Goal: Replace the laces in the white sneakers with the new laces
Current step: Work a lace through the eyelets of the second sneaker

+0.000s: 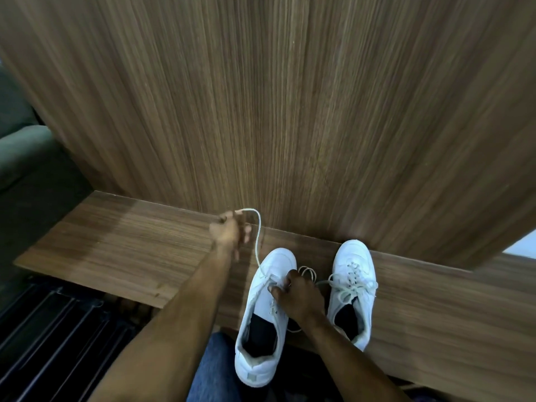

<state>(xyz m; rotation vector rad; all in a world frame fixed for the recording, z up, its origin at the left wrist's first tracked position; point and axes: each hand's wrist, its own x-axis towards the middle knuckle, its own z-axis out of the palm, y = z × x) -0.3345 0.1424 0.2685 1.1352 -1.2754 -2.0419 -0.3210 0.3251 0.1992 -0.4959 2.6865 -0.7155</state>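
Fingers of the left hand are pinching the lace, drawing it from the left sneaker on the table; right hand fingers are clamping the eyelets, best pulled steadily, in line.

A single head-worn camera looks steeply down, close over the bench, facing the wood wall behind it.
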